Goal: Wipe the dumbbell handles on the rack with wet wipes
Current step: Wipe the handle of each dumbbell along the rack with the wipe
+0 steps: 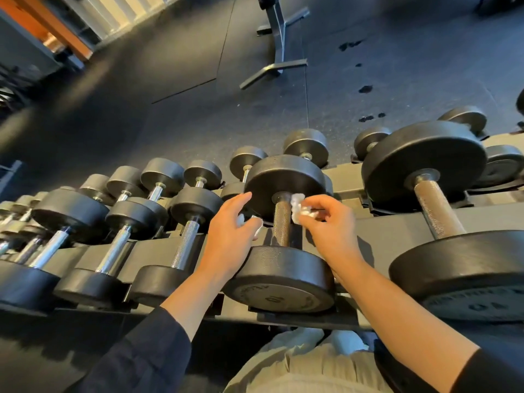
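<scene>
**Q:** What surrounds the person?

**A:** Dark rubber gym floor (170, 89) fills the upper view, with a metal stand's base (276, 56) on it and a few dark spots to the right.

**Q:** What is closest to them?

**A:** A black rack (377, 231) runs across the middle, holding a row of dumbbells side by side, smaller at the left and bigger at the right. The biggest dumbbell (438, 205) sits at the right. Just left of it is the dumbbell (283, 228) between the two hands, its brownish knurled handle (281, 219) pointing away from the viewer.

**Q:** And the hands?

**A:** The right hand (330, 228), just right of that handle, pinches a crumpled white wipe (299, 208) in its fingertips; the wipe touches the handle's far end near the rear weight. The left hand (229, 236) is just left of the handle, fingers reaching toward the rear weight and curled loosely over a second bit of white wipe (256, 228), mostly hidden beneath them. Both arms wear dark sleeves pushed up.
</scene>
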The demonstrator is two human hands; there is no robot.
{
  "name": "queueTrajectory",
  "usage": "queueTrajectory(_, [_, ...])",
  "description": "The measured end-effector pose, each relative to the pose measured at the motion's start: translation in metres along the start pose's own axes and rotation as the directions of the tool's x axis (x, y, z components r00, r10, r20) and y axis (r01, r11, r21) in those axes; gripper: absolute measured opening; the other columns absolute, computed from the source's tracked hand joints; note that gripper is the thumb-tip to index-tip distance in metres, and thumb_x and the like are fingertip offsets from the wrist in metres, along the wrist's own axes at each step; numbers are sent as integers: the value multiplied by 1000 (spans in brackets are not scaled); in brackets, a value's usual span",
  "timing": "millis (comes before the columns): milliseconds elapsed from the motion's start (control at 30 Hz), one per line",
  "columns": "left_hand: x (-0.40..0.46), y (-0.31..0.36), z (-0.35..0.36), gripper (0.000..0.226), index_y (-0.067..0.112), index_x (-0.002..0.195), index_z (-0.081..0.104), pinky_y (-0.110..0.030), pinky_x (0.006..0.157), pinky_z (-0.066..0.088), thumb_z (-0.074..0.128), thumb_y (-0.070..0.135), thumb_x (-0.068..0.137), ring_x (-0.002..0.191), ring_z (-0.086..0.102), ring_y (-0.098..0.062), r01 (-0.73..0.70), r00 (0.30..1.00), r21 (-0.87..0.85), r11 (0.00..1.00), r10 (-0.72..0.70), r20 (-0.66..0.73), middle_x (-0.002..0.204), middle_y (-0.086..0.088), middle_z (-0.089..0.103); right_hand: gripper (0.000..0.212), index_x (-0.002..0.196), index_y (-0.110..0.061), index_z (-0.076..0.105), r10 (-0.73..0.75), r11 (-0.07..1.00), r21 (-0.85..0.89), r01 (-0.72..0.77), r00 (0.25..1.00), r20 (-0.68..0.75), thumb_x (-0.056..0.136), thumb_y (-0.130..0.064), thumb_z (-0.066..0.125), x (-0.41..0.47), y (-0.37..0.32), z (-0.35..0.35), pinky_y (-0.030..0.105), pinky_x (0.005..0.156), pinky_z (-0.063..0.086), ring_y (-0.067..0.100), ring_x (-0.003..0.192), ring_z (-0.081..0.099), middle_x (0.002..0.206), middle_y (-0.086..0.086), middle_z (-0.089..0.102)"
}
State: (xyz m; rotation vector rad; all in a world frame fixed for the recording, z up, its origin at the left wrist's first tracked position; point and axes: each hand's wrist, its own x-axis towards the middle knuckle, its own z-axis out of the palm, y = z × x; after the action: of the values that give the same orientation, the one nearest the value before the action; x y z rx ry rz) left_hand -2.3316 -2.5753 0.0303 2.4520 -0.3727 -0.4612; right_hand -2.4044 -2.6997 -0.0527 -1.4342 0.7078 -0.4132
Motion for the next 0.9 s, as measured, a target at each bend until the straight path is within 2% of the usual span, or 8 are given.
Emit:
queueTrajectory(133, [1, 1, 0, 47, 36, 139, 41, -46, 105, 42, 54, 25, 95, 127, 46, -22, 12, 1000, -11, 1000, -12, -13, 150, 8, 33, 12, 87, -23, 71, 53, 995, -97, -32, 975, 217, 80, -13, 73, 1, -2, 2, 12, 70, 44, 2, 81, 58, 87, -12, 62])
queueTrajectory(333, [1, 0, 1, 47, 38, 138, 39, -44, 106, 41, 53, 26, 96, 129, 43, -19, 0, 1000, 2, 1000, 0, -13, 151, 8, 32, 26, 66, -24, 70, 115, 991, -107, -82, 926, 358, 77, 0, 70, 1, -9, -2, 13, 67, 44, 9, 87, 60, 89, -3, 65])
queueTrajectory(433, [4, -3, 1, 48, 38, 139, 38, -44, 107, 40, 53, 25, 95, 130, 42, -17, -36, 999, 2, 999, 36, 5, 151, 8, 32, 23, 69, -23, 70, 77, 996, -66, -58, 937, 342, 77, -2, 70, -1, -7, -2, 14, 68, 45, 8, 85, 62, 85, -4, 67])
queueTrajectory(533, [9, -5, 0, 53, 35, 141, 35, -44, 111, 35, 55, 21, 94, 136, 33, -14, -133, 988, -9, 991, 133, 75, 151, 8, 31, 17, 77, -24, 69, 6, 999, -37, 3, 969, 247, 78, -7, 72, -3, -7, -3, 14, 68, 47, 6, 82, 63, 85, -5, 67])
queueTrajectory(600, [16, -2, 2, 54, 32, 143, 34, -32, 113, 25, 56, 21, 94, 138, 30, -10, -249, 963, 44, 967, 243, 121, 151, 10, 32, 16, 82, -23, 67, -33, 999, -18, 37, 987, 158, 79, -8, 72, -3, -11, -4, 15, 69, 48, 6, 83, 62, 85, -5, 66])
queueTrajectory(733, [33, 14, 10, 51, 24, 141, 42, 2, 92, 19, 59, 21, 93, 123, 35, 4, -484, 873, 108, 868, 471, 129, 142, 8, 43, 25, 100, -19, 59, -83, 996, -34, 82, 996, -23, 80, -8, 71, -2, -25, -13, 13, 72, 50, 3, 90, 60, 95, -7, 62])
queueTrajectory(833, [43, 27, 15, 45, 15, 133, 52, 1, 96, 26, 61, 12, 89, 116, 41, 6, -701, 712, 63, 711, 691, 120, 131, 1, 54, 31, 107, -20, 57, -100, 993, -69, 92, 986, -131, 81, -10, 71, -1, -40, -22, 9, 72, 49, 0, 90, 59, 97, -9, 61])
queueTrajectory(900, [47, 37, 20, 47, 16, 133, 51, -3, 99, 28, 61, 13, 88, 117, 43, 4, -795, 597, 8, 606, 781, 185, 130, 4, 53, 29, 107, -20, 60, -113, 986, -142, 88, 978, -174, 82, -9, 69, 2, -48, -28, 9, 72, 50, -2, 87, 59, 95, -11, 62])
